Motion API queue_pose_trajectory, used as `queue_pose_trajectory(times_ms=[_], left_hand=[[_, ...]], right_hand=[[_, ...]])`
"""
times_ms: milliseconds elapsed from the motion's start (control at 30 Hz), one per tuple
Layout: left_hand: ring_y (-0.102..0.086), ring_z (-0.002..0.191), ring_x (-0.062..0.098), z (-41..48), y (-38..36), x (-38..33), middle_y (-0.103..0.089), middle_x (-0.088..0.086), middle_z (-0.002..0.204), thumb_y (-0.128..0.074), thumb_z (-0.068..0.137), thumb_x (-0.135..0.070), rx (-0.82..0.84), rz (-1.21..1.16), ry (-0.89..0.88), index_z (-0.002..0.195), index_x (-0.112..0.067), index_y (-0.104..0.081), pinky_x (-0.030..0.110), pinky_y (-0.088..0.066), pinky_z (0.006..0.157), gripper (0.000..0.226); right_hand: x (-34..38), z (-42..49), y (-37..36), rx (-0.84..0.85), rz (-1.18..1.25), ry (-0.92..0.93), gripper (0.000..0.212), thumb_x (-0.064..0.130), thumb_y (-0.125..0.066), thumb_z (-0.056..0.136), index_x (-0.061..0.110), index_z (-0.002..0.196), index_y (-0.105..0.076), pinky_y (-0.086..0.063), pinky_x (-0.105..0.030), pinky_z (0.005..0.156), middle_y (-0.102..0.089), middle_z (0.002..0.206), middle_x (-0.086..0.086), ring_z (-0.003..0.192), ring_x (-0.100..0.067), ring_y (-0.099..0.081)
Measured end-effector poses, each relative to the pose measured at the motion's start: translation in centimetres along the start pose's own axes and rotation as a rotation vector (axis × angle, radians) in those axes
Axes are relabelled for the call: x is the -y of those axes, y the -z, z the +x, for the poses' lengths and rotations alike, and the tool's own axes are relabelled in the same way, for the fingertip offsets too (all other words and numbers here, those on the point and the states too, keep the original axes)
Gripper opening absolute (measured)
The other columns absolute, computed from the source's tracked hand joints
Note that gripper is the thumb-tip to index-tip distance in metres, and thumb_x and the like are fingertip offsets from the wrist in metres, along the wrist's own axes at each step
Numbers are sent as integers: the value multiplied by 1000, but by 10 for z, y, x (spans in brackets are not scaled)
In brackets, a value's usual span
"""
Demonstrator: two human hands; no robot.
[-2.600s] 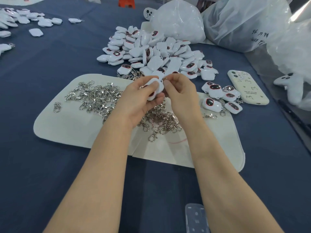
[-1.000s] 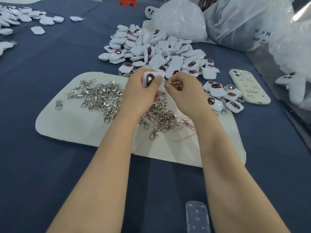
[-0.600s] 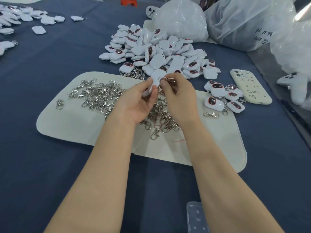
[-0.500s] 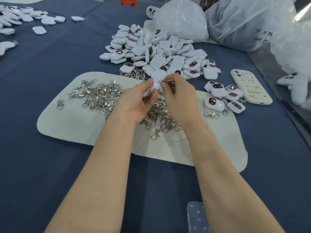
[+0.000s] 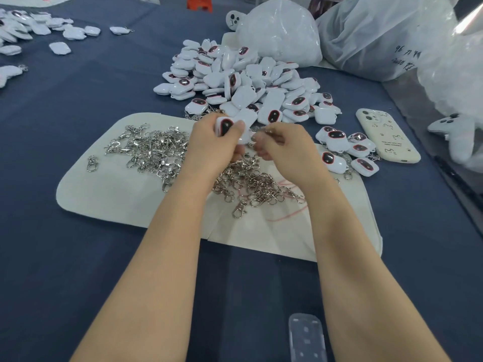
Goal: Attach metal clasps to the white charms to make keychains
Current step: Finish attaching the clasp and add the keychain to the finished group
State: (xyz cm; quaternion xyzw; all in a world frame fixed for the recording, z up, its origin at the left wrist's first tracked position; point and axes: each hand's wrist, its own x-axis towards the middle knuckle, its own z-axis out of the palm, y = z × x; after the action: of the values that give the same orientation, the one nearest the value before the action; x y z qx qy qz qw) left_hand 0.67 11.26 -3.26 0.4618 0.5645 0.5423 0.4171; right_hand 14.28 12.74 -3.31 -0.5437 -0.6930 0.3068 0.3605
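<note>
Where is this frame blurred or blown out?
Head view: the right hand and the clasp it pinches are motion-smeared; the charm in the left hand is sharper; a bright streak at top right is blown out.

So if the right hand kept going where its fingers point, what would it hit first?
Probably the white plastic charm with a dark oval face, gripped in the left hand; the right hand, pinching a metal clasp, points leftward at it.
</note>
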Motion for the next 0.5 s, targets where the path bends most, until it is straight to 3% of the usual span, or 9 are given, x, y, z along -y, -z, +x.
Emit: queue_pose_trajectory(times_ms=[133,200,300,400,500], left_hand=[[-55,43,2,3,3,0,-55,4,75,-60,92,-13,-60,-441,269,96,-7,-55,15,-47,46,8],[-55,44,3,4,3,0,-56,4,76,-60,92,-13,-47,-467,286,94,-10,-55,16,-48,47,5],[-58,47,5,2,0,-1,-62,5,85,-59,91,-15,-4,-283,187,95,-18,-59,18,-49,49,5],[-57,46,2,1,-1,-1,-63,2,87,-61,88,-17,15,-74,49,94,-23,-61,16,-46,48,8],[-54,45,-2,0,-1,-1,-60,0,96,-61,89,-20,31,19,-30,102,-29,-62,13,-44,48,16]], right_hand=[[-3,0,-3,-73,434,-204,18,15,-47,98,15,95,-65,-54,-21,67,-69,81,-1,70,-11,-64],[-1,1,-6,-120,466,-248,16,19,-49,98,16,108,-60,-55,-21,69,-67,94,-2,77,-11,-65],[1,2,-10,-36,395,-120,22,31,-53,95,31,117,-54,-52,-30,89,-62,116,4,100,-8,-62],[5,-3,-11,82,365,-82,13,22,-53,96,23,103,-63,-53,-37,86,-68,93,0,84,-12,-64],[5,-6,-7,114,424,-108,15,16,-55,94,13,84,-65,-49,-26,62,-62,62,3,58,-11,-55]])
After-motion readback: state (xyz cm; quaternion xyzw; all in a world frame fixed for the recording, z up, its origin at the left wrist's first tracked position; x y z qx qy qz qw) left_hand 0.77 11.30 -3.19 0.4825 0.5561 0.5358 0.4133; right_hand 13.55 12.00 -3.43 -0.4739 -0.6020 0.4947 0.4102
